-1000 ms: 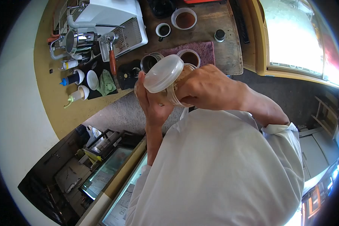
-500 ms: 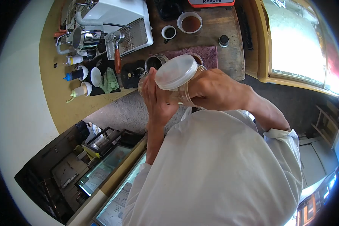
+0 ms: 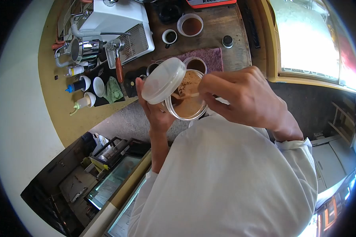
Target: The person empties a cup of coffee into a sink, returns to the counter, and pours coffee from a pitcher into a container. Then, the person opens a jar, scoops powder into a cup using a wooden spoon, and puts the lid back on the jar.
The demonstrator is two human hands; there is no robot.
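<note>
A clear plastic jar (image 3: 170, 108) of light brown powder (image 3: 192, 106) is tilted in front of my chest, its mouth toward me. My left hand (image 3: 157, 118) is wrapped around its left side, fingers partly hidden behind the lid. The translucent white lid (image 3: 164, 81) stands tipped up at the jar's left rim, off the mouth. Over the right rim, my right hand (image 3: 241, 94) pinches the handle of a small spoon (image 3: 190, 95). The spoon's bowl is down in the powder, beside a darker hollow.
Behind the jar, a tub of dark brown contents (image 3: 195, 65) is on a purple towel (image 3: 211, 59). Farther back are a white cup (image 3: 169, 37), a tub of reddish-brown liquid (image 3: 190, 25) and a small dark-lidded jar (image 3: 227, 41). A portafilter (image 3: 118, 59) rests by the white espresso machine (image 3: 124, 15).
The lid has come off the jar's mouth and swung left. The powder is now visible, and my right hand has moved from the jar's side to the spoon in it.
</note>
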